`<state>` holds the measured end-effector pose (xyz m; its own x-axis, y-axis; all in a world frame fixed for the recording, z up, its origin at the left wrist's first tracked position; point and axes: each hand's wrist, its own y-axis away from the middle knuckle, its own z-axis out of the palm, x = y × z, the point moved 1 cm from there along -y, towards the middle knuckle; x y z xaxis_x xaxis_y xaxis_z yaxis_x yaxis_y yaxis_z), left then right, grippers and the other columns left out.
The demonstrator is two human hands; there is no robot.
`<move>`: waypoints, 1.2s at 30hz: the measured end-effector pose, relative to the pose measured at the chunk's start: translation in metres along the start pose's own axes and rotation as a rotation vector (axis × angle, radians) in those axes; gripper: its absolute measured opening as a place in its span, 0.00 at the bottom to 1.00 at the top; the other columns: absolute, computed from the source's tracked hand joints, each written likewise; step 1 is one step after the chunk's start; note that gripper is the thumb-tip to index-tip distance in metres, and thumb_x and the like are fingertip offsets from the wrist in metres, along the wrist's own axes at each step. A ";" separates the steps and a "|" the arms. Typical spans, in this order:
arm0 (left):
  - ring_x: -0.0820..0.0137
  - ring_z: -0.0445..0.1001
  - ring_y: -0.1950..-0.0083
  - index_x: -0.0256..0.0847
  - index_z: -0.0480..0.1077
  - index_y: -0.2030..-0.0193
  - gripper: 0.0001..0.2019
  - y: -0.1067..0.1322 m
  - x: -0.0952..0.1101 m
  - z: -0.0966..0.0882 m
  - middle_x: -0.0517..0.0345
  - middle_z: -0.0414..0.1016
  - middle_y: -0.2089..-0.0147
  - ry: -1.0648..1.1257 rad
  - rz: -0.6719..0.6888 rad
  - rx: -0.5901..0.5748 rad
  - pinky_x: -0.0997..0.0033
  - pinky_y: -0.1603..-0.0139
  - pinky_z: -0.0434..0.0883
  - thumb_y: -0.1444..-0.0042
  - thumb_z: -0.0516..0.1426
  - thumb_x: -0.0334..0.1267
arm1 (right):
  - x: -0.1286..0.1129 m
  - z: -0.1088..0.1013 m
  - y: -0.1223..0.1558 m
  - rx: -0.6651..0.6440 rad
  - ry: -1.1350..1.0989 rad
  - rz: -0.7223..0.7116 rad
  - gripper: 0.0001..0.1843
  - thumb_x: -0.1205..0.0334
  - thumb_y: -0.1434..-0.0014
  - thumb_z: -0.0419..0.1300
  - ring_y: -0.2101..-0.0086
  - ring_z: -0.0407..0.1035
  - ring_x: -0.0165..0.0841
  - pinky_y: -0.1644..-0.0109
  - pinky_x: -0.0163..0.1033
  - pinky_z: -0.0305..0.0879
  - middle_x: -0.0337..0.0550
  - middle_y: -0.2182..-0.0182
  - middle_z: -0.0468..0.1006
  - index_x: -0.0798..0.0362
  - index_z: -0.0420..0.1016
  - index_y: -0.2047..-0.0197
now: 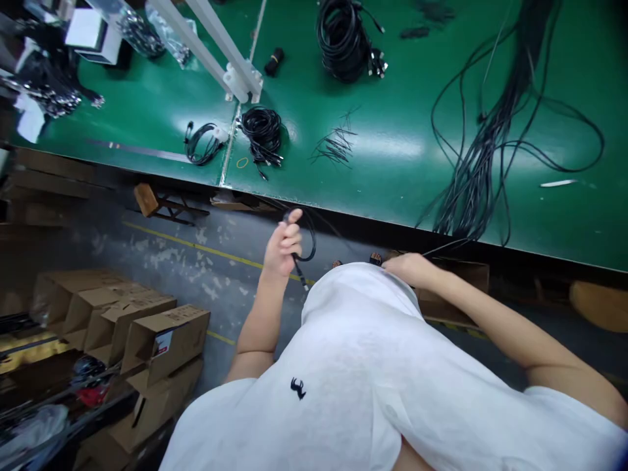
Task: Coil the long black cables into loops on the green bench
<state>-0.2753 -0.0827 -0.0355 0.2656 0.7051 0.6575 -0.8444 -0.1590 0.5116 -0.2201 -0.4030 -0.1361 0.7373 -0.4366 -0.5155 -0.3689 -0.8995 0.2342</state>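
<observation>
My left hand [283, 245] is raised below the edge of the green table [392, 150], its fingers closed round a thin black cable [308, 243] that loops beside it and ends in a small plug hanging down. My right hand [411, 267] rests lower, just past my white shirt, closed on the same cable where it runs toward the table edge. A large loose bundle of black cables [471, 176] spills over the table edge above my right hand.
On the table lie coiled cable bundles [262, 131], a bigger coil [343, 39], short black ties [336, 144] and a white frame post [240, 78]. Cardboard boxes [147, 340] stack at the lower left on a grey floor with a yellow line.
</observation>
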 end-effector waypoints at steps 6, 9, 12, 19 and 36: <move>0.72 0.76 0.68 0.34 0.72 0.63 0.17 -0.002 -0.066 0.019 0.52 0.77 0.67 -0.549 -0.285 -0.342 0.75 0.65 0.73 0.47 0.64 0.48 | -0.090 -0.056 -0.043 0.061 -0.033 -0.198 0.17 0.56 0.31 0.48 0.70 0.68 0.32 0.69 0.34 0.52 0.48 0.66 0.78 0.56 0.74 0.61; 0.77 0.69 0.76 0.33 0.73 0.64 0.18 0.011 -0.076 0.022 0.56 0.73 0.74 -0.625 -0.398 -0.540 0.78 0.73 0.66 0.44 0.61 0.50 | -0.071 -0.078 -0.051 0.070 -0.210 -0.144 0.15 0.53 0.33 0.52 0.68 0.69 0.31 0.67 0.33 0.54 0.45 0.67 0.78 0.55 0.73 0.62; 0.81 0.57 0.83 0.31 0.74 0.64 0.19 0.021 -0.068 0.017 0.65 0.62 0.83 -0.518 -0.530 -0.637 0.80 0.81 0.57 0.45 0.62 0.50 | -0.022 -0.077 -0.033 0.111 -0.361 -0.107 0.18 0.50 0.33 0.49 0.65 0.71 0.32 0.63 0.34 0.59 0.43 0.65 0.79 0.53 0.74 0.61; 0.87 0.43 0.89 0.38 0.75 0.59 0.08 0.016 -0.009 -0.001 0.67 0.65 0.81 0.039 -0.105 -0.189 0.85 0.89 0.44 0.39 0.57 0.39 | 0.091 -0.026 0.033 0.206 0.179 0.390 0.21 0.59 0.33 0.45 0.65 0.72 0.39 0.60 0.42 0.56 0.54 0.66 0.80 0.57 0.77 0.65; 0.83 0.48 0.89 0.47 0.62 0.37 0.18 0.006 0.054 -0.014 0.73 0.57 0.83 0.292 0.349 -0.078 0.84 0.88 0.48 0.30 0.44 0.44 | 0.096 -0.037 0.036 0.201 0.152 0.329 0.22 0.60 0.32 0.42 0.61 0.73 0.38 0.59 0.41 0.60 0.51 0.61 0.81 0.55 0.78 0.59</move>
<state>-0.2722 -0.0357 -0.0047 -0.1735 0.7854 0.5942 -0.8954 -0.3770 0.2369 -0.1422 -0.4782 -0.1465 0.6312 -0.7113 -0.3093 -0.6909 -0.6968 0.1926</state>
